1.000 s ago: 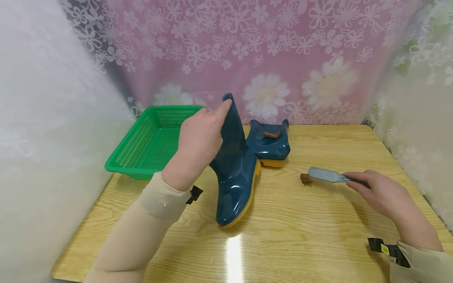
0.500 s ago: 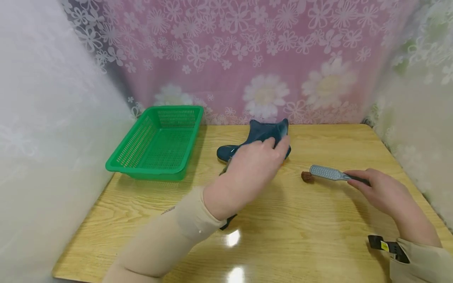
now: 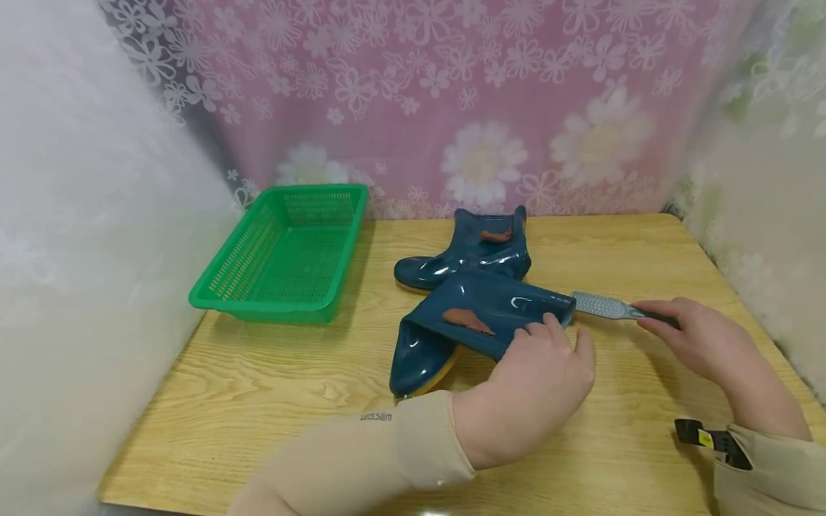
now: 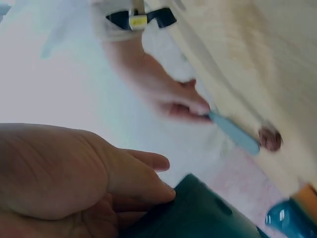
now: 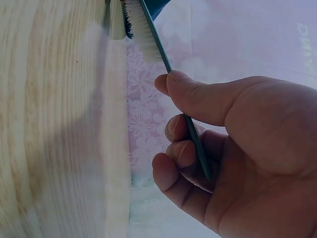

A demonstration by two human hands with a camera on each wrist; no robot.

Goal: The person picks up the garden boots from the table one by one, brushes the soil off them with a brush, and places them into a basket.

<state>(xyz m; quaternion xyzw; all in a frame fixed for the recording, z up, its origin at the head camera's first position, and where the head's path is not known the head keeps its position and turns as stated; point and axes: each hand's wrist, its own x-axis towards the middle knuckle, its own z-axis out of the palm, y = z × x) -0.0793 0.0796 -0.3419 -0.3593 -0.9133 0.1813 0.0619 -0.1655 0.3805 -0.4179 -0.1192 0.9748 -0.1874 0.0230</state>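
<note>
A dark blue rubber boot [image 3: 503,295] with a yellow sole lies across the middle of the table, its shaft pointing right. My left hand [image 3: 532,387] grips the shaft near its top opening. A reddish-brown smear [image 3: 466,319] marks the side of this boot. My right hand [image 3: 703,347] holds a brush [image 3: 603,304] by its thin dark handle, off to the right. Pale bristles [image 5: 143,29] show under the brush head in the right wrist view. In the left wrist view, a brown lump [image 4: 270,139] sits at the brush's tip; the boot hides it in the head view.
Behind lies a second blue boot [image 3: 477,247], its toe to the left, with a brown strip [image 3: 495,236] on its shaft. A green plastic basket [image 3: 280,313] stands at the table's left. Patterned curtains [image 3: 387,86] hang close around the wooden table [image 3: 258,387].
My left hand has swung the boot from upright down to the right, and its smeared side now faces up. The brush and my right hand have hardly moved.
</note>
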